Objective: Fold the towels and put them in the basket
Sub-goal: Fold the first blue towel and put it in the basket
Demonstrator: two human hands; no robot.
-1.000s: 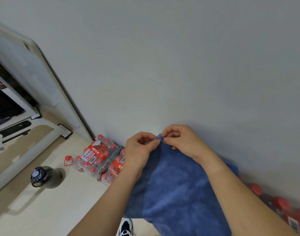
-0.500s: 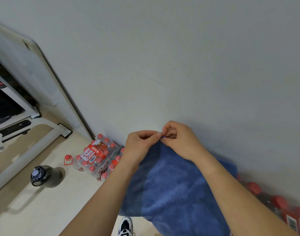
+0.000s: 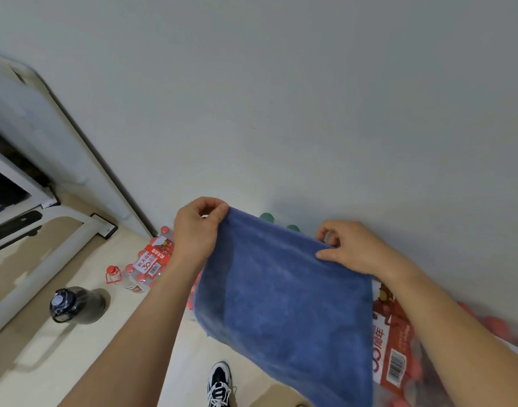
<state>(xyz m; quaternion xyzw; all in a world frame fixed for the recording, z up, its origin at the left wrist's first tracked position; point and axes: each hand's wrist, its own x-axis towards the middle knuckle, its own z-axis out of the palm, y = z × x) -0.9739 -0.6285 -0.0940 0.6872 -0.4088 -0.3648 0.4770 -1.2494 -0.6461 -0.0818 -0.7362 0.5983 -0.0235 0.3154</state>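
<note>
While pinching top corners of blue towel (image 3: 287, 289) w/ left grip (image 3: 197, 227) & right grip (image 3: 348, 248), prob. mid-fold; basketing undone, no basket seen.

We see towel (image 3: 284, 295) hung btwn L hand (image 3: 196, 230), top-left, and R hand (image 3: 348, 248), top-right. Bottle pack (image 3: 152, 262) on floor (image 3: 60, 362) by wall (image 3: 281, 98) behind L hand, flask (image 3: 75, 305) further left. Second pack (image 3: 395, 348) at right, shoe (image 3: 219, 383) below towel.

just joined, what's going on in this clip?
A person holds a blue towel up in the air by its top edge, left hand pinching one corner and right hand pinching the other. It hangs spread between them, seemingly doubled over. No basket is in view. Packs of bottled water line the wall and a dark jug stands on the floor.
</note>
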